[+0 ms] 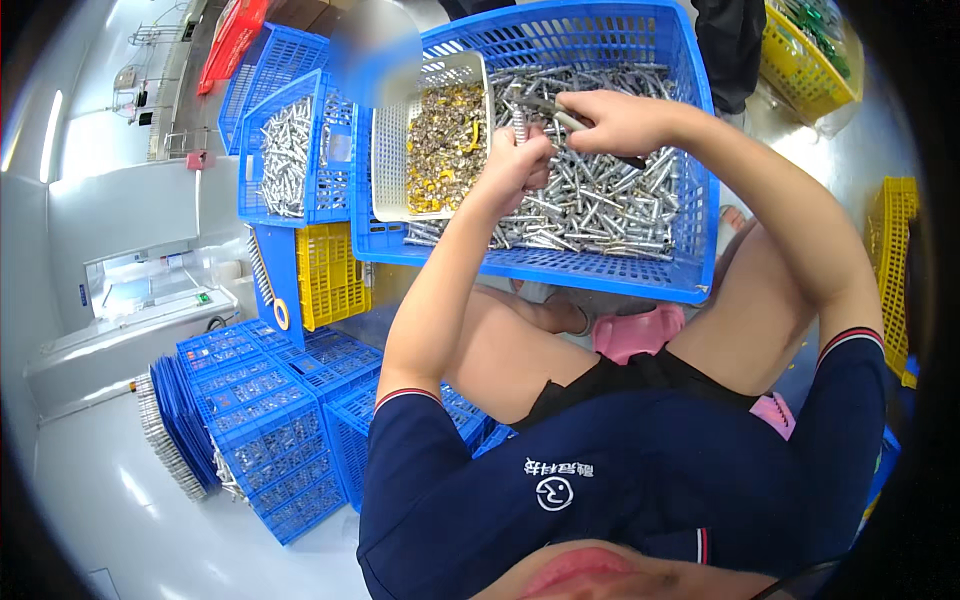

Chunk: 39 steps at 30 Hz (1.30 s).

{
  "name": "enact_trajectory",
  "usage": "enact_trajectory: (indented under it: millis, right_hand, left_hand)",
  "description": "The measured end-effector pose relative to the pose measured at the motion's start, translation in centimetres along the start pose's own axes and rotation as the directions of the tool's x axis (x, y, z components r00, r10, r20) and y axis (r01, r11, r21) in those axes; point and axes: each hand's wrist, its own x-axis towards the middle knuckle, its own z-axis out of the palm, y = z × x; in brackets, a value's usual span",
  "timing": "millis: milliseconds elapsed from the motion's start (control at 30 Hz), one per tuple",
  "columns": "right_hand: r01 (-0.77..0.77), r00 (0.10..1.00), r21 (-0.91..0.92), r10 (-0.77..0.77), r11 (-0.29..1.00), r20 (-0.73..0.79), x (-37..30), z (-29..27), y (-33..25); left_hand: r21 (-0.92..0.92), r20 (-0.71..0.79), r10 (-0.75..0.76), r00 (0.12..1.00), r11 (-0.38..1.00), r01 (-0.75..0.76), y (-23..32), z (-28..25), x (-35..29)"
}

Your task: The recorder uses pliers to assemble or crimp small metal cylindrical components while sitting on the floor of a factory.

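Note:
My left hand (518, 165) is closed round a small silvery metal piece with a ribbed or coiled side (519, 122), held upright. In my right hand (625, 120) is a pair of pliers (545, 104), its jaws pointing left at the top of that piece. Whether the jaws touch it is too small to tell. Both hands are over a large blue plastic crate (570, 275) holding many loose silvery metal rods (590, 215). Beside my left hand, inside the crate's left part, sits a cream plastic basket (392, 150) with many small brass-coloured and silvery parts (445, 140).
Left of the crate stands a smaller blue crate (330, 165) with silvery rods, above a yellow crate (335, 280). Stacked blue crates (270, 420) fill the lower left. Another yellow crate (800, 90) with green items is at the upper right. A pink stool (635, 330) shows between my legs.

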Motion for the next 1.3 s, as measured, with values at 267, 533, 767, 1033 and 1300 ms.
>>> enact_trajectory:
  millis: [267,533,767,1033,1300]
  right_hand:
    - [0.003,0.995,0.005,-0.003,1.000,0.096,0.2,-0.7,0.7]
    - [-0.038,0.976,0.086,0.018,0.996,0.215,0.7,-1.2,2.7]
    - [-0.163,0.964,0.044,0.150,0.986,0.219,0.1,-1.8,3.3]
    - [-0.197,0.978,0.132,0.185,0.971,0.097,0.9,-0.6,2.6]
    - [-0.207,0.978,-0.056,0.208,0.977,0.012,0.5,-0.7,1.9]
  left_hand:
    - [-0.086,0.110,-0.118,0.987,0.988,0.128,-0.1,-0.8,-0.8]
    - [-0.266,0.542,-0.142,0.829,0.906,0.329,-2.3,-3.6,0.7]
    - [-0.093,0.344,-0.251,0.905,0.950,0.299,-2.1,-1.5,1.9]
    - [0.468,-0.160,0.193,0.968,0.878,-0.098,-4.3,-1.6,4.0]
    - [0.585,-0.176,0.334,0.926,0.792,-0.175,-3.9,-1.5,3.1]
